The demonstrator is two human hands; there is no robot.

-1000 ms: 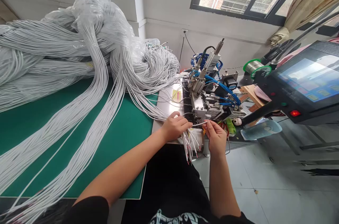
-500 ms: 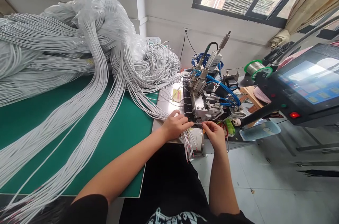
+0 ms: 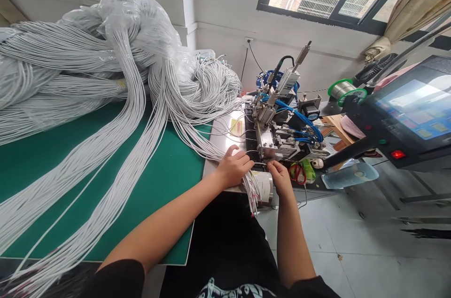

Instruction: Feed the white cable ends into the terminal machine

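Note:
My left hand point(image 3: 234, 166) is closed around a bunch of thin white wires point(image 3: 254, 190) whose red-tipped ends hang over the bench edge. My right hand point(image 3: 279, 176) pinches one white wire, and its fingertips are right at the front of the small metal machine point(image 3: 276, 140) with blue air hoses. The two hands are a few centimetres apart, with the short wire stretched between them.
Huge bundles of white cable point(image 3: 105, 77), partly in clear plastic, lie across the green mat point(image 3: 165, 180). A control panel with a screen point(image 3: 412, 110) and red button stands at right. A solder spool point(image 3: 343, 89) and red-handled scissors point(image 3: 298, 173) lie by the machine.
My right hand has moved up and left, from open air below the machine to its front face. The left hand has stayed on the wire bunch.

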